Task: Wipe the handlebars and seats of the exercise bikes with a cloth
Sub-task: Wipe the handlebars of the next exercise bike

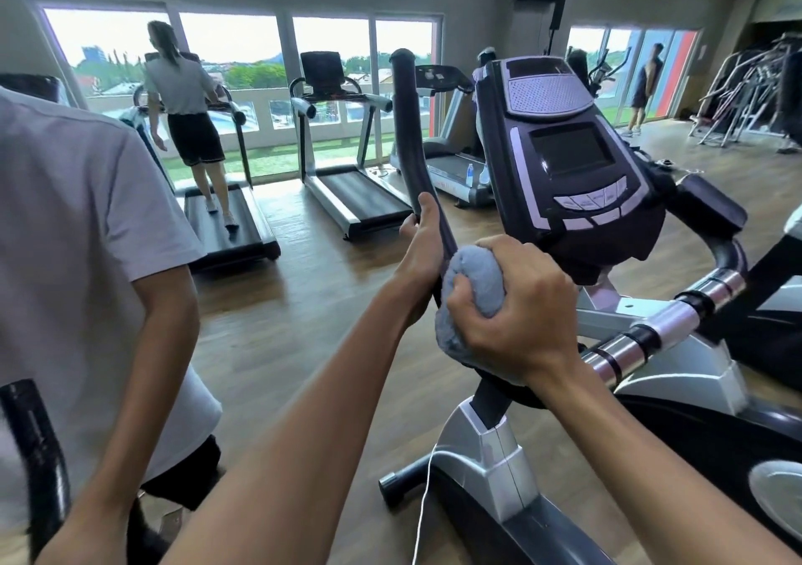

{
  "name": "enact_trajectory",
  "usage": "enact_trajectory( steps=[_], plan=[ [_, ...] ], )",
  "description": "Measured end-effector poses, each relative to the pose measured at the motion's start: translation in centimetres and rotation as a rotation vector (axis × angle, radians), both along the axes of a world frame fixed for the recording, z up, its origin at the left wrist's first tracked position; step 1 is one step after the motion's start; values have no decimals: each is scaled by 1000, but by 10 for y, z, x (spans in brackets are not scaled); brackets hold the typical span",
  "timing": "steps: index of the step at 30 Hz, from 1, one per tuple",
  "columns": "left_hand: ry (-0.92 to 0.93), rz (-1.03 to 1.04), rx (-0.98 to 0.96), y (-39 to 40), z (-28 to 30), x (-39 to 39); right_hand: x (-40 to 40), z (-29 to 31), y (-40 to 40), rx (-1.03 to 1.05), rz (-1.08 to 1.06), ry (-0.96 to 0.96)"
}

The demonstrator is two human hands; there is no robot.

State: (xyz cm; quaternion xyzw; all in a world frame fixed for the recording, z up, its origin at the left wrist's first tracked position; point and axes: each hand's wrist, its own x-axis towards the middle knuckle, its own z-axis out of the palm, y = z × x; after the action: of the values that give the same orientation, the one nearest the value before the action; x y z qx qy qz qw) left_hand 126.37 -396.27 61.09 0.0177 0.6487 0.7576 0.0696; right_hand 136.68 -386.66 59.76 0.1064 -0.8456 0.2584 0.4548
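Left hand [423, 239]: wrapped round dark handlebar [412, 147] upright. Right hand [516, 304]: clutching bunched blue cloth [471, 286] against handlebar just below left hand. Console [568, 156]: beyond right hand. Treadmills [347, 191]: well beyond both hands.

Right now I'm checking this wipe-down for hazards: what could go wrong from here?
1. The cloth is bunched into a ball in the right hand, so little of it meets the handlebar; patches may be missed.
2. The left hand grips the bar just above the cloth, so that stretch could stay unwiped.
3. A thin white cord hangs beside the bike frame and might snag an arm.
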Motion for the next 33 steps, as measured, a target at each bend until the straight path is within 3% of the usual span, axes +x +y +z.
enact_trajectory(
  steps=[4,11,17,24,33],
  plan=[
    [3,16,13,0,2,1,-1,3,-4,68,-32,-81],
    [-41,-10,48,-3,-1,-3,-10,-1,-1,91,19,-3],
    [3,-6,113,-3,-4,-7,9,-26,-13,254,-71,-17],
    [-80,-183,184,-14,-2,-5,-32,-3,-7,217,-93,-100],
    [-119,-240,154,-13,11,8,0,-28,7,248,40,-67]
  ],
)
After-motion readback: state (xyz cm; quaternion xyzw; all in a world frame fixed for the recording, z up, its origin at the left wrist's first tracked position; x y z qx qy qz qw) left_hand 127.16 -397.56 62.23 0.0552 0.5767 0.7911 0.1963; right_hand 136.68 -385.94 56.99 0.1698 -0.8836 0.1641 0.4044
